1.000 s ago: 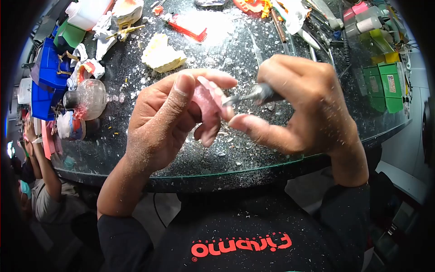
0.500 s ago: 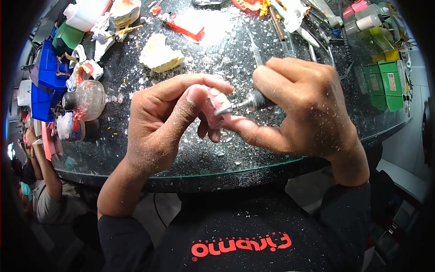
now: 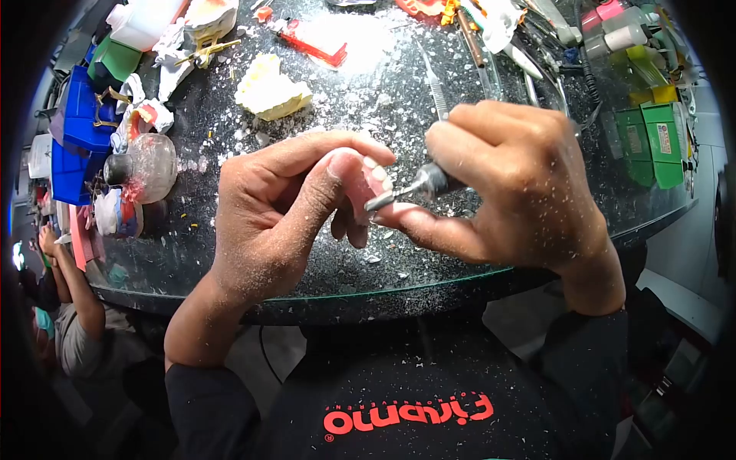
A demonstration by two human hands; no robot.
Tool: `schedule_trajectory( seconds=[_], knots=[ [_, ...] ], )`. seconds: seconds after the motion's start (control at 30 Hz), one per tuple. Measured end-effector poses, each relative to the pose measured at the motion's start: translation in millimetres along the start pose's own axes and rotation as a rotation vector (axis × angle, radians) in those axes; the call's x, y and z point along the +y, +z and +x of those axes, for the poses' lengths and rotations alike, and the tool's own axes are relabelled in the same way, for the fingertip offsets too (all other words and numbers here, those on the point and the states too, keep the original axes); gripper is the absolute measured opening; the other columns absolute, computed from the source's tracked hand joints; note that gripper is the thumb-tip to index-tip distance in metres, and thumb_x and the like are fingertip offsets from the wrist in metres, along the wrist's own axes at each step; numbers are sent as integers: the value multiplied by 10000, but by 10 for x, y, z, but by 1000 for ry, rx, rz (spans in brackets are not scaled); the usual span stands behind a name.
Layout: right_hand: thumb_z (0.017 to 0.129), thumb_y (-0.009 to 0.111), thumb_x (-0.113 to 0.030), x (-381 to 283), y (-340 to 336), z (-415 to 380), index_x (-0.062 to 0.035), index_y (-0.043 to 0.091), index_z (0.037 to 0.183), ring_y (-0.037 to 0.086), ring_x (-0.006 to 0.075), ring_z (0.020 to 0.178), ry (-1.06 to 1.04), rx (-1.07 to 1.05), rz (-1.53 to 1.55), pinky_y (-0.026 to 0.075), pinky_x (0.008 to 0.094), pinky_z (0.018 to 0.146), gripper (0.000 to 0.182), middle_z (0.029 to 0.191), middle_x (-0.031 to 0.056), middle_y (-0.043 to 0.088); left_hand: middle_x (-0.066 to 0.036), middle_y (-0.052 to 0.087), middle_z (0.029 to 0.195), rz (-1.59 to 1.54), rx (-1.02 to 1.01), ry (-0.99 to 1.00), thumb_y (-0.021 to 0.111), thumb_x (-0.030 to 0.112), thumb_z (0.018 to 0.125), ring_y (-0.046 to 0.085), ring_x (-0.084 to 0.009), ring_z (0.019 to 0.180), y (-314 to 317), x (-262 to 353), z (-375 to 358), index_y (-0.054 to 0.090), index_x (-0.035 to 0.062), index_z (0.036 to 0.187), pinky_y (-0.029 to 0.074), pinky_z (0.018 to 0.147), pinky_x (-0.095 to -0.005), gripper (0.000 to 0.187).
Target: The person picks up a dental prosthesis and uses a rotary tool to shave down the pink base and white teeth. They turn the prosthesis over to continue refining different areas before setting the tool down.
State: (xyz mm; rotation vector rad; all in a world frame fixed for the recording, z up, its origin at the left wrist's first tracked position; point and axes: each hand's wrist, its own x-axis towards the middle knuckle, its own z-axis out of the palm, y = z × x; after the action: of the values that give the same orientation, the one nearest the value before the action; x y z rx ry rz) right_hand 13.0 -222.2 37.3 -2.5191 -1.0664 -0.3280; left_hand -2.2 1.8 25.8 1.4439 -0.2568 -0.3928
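Note:
My left hand pinches a pink denture with white teeth between thumb and fingers. My right hand is closed round a rotary handpiece, whose metal bur touches or nearly touches the lower right side of the denture. The right thumb rests against the denture's lower edge. Pale dust covers both hands. Beyond them, a cream plaster model lies on the dusty dark table.
At the left stand a glass jar, blue bins and another denture. A red tool lies at the back, hand tools at back right, green bins at right. Another person's arm shows far left.
The bur has shifted slightly down along the denture, and the denture has tilted a little, showing its teeth more clearly. Both hands keep their hold. The other person's hands moved slightly.

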Motion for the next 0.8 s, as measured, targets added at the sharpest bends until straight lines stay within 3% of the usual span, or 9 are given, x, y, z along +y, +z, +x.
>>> schedule_trajectory(
  seconds=[0.3,0.8],
  knots=[
    [669,839,-418,21,-10,37,-51,523,636,507,204,474,37,67,28,404,340,434,486,562,43,445,-42,656,745,-47,-5,-25,501,152,1036,603,-67,600,11,1,4,656,-63,1093,455,512,-180,271],
    [663,842,-421,15,-20,23,-51,547,660,490,187,473,8,12,35,394,336,424,473,567,36,455,-48,645,735,-100,-45,-24,493,190,1043,587,-67,605,-20,-40,22,635,-75,1116,464,529,-190,310]
  ],
)
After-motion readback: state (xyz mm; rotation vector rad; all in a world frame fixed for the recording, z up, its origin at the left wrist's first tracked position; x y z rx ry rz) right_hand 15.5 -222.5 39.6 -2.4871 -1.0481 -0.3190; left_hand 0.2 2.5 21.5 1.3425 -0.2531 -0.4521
